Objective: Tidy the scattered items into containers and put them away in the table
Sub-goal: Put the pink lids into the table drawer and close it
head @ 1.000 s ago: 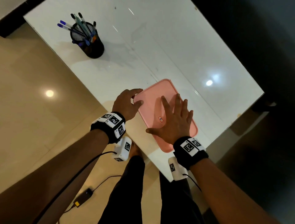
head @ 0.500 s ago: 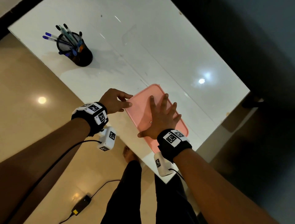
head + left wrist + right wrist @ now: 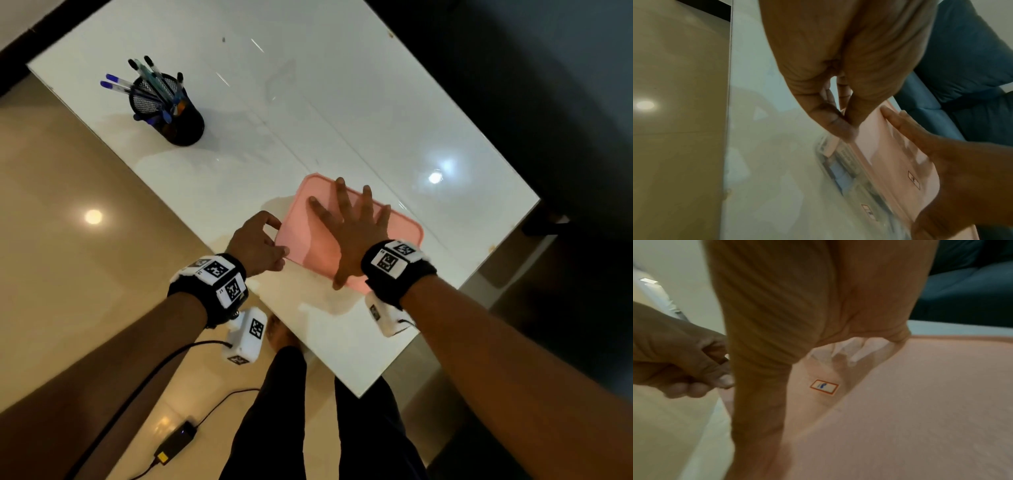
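Observation:
A pink lid [image 3: 301,233] sits on a clear container [image 3: 844,170] near the front edge of the white table [image 3: 342,102]. My right hand [image 3: 356,226] lies flat on the lid with fingers spread, pressing down. My left hand [image 3: 263,240] is at the lid's left edge, its curled fingers and thumb pinching the rim. The left wrist view shows the left hand [image 3: 838,120] at the pink lid [image 3: 890,154] with blurred contents under it. In the right wrist view the right hand [image 3: 797,305] covers the pink lid [image 3: 920,402] by a small sticker [image 3: 824,386].
A black mesh pen holder [image 3: 174,113] full of pens stands at the table's far left. A power adapter [image 3: 174,442] with its cable lies on the tiled floor beside my legs [image 3: 274,411]. A dark sofa [image 3: 962,81] stands beyond the table's right side.
My left hand has slid from the lid's far-left corner along its left edge toward me. The right hand has stayed flat on the lid. The head view has shifted.

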### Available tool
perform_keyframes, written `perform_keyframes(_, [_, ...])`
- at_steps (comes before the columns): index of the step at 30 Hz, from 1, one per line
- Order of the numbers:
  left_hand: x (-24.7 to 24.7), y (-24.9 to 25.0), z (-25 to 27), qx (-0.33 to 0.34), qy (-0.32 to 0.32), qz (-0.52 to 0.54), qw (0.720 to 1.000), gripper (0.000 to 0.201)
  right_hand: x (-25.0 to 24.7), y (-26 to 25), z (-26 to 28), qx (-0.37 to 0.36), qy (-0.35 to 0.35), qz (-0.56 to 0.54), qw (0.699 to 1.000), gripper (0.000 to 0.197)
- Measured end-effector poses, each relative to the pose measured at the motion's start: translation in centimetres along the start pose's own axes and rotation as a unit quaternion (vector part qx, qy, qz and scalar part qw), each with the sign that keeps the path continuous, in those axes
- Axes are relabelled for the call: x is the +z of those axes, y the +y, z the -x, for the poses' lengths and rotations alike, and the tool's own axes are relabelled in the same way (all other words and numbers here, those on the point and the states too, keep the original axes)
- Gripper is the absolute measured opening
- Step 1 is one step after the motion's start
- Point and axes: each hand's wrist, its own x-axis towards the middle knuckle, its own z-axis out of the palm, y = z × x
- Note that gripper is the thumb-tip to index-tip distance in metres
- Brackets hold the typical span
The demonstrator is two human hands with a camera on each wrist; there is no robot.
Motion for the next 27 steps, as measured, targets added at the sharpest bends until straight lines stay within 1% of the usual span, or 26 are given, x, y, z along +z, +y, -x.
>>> perform_keyframes(1, [0.3,-0.2,0.3,-0.007,-0.003,-0.011,1.0,0.046,-0.5,0.6,-0.2,-0.027,0.004,0.031,0.999,0.155])
perform_keyframes(2, [0.6,-0.3,0.4,-0.009,-0.008,-0.037,0.999,0.056,-0.9,1.0,-0.3,-0.052,0.006,0.052,0.997,0.152])
perform_keyframes(4, [0.7,-0.3,0.4,0.022,-0.005,-0.147,0.989,0.09,-1.3,1.7,-0.3,-0.08,0.016,0.054,0.995,0.146])
perform_keyframes(5, [0.7,-0.1,0.4,0.05,0.0,-0.207,0.977,0.107,-1.2,2.0,-0.2,-0.082,0.031,0.043,0.995,0.145])
perform_keyframes(6, [0.7,0.2,0.3,0.079,0.003,-0.262,0.962,0.12,-0.8,2.2,0.2,-0.074,0.045,0.029,0.996,0.146])
perform_keyframes(8, [1.2,1.2,0.4,0.123,0.01,-0.367,0.922,0.133,0.7,3.2,1.3,-0.032,0.066,-0.008,0.997,0.149])
perform_keyframes(10, [1.8,2.1,0.3,0.155,0.01,-0.449,0.88,0.14,2.3,4.9,2.8,0.019,0.068,-0.029,0.997,0.151])
perform_keyframes(12, [2.2,2.7,-0.2,0.183,0.007,-0.506,0.843,0.146,3.6,6.9,4.2,0.054,0.062,-0.031,0.996,0.155])
perform_keyframes(14, [2.4,3.3,-0.6,0.195,-0.008,-0.543,0.817,0.149,4.4,8.2,5.0,0.058,0.062,-0.03,0.996,0.155])
perform_keyframes(16, [2.5,3.9,-1.1,0.188,-0.027,-0.578,0.794,0.15,4.5,9.1,5.0,0.052,0.065,-0.048,0.995,0.154])
perform_keyframes(17, [2.7,4.2,-1.3,0.183,-0.036,-0.588,0.787,0.15,4.2,9.5,5.0,0.053,0.063,-0.066,0.994,0.154])
perform_keyframes(20, [2.7,4.6,-1.4,0.175,-0.051,-0.596,0.782,0.151,3.0,10.3,4.4,0.063,0.056,-0.098,0.992,0.155])
perform_keyframes(27, [2.9,5.0,-1.3,0.16,-0.075,-0.59,0.788,0.152,2.2,10.5,3.9,0.075,-0.001,-0.066,0.995,0.156])
